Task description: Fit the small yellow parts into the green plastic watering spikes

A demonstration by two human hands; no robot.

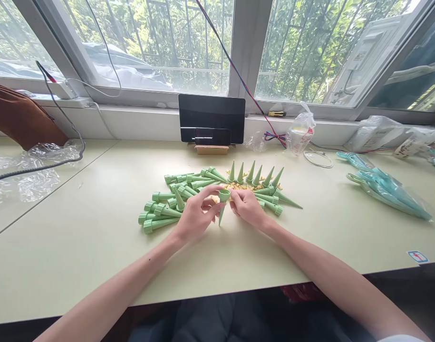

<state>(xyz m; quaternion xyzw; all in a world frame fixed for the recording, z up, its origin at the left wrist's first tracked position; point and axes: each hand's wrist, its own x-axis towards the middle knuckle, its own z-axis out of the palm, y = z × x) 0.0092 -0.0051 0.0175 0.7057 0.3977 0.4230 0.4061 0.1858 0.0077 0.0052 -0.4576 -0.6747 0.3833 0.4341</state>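
My left hand (199,212) grips a green plastic watering spike (223,195) around its cup-shaped top, with the open end up and the pointed tip down over the table. Close against the right side of that rim is my right hand (247,206), its fingers pinched together; what they hold, if anything, is too small to make out. Left of my hands lies a loose pile of green spikes (162,210). Behind them, several more spikes (256,175) stand point up in a row. Small yellow pieces (240,186) are scattered between, partly hidden by my right hand.
A black tablet (212,116) leans at the back, with a phone (213,137) on a cardboard stand before it. Bagged turquoise items (391,190) lie on the right. A brown bag (23,116), a dark cable (60,162) and clear plastic wrap (37,175) occupy the left.
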